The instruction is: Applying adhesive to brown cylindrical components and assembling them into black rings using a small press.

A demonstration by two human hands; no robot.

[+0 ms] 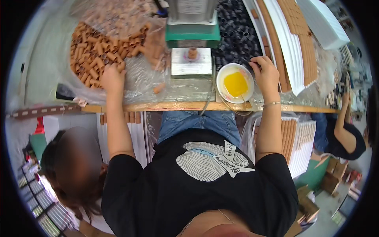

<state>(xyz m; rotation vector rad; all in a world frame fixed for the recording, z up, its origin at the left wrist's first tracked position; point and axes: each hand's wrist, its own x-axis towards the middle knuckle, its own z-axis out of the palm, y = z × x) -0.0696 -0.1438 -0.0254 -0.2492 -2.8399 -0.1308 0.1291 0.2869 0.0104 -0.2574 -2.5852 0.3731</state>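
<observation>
My left hand [113,76] reaches into a heap of short orange-brown tubes [92,53] that lies on clear plastic. Its fingers are curled down among them, and whatever they hold is hidden. At the edge of a pile of small black ring-like parts [237,31], my right hand [266,73] has thumb and forefinger drawn close together; I cannot make out what is between them. Between my hands stands a bench press with a green block [192,36]. Beneath it, an orange-brown piece [192,53] sits upright on a metal base [191,69].
A white bowl [235,98] of yellow liquid stands close to my right hand. White trays with rows of brown tubes [298,43] line the right side. The bench's wooden front edge [173,106] runs before me. Other people sit at lower left and far right.
</observation>
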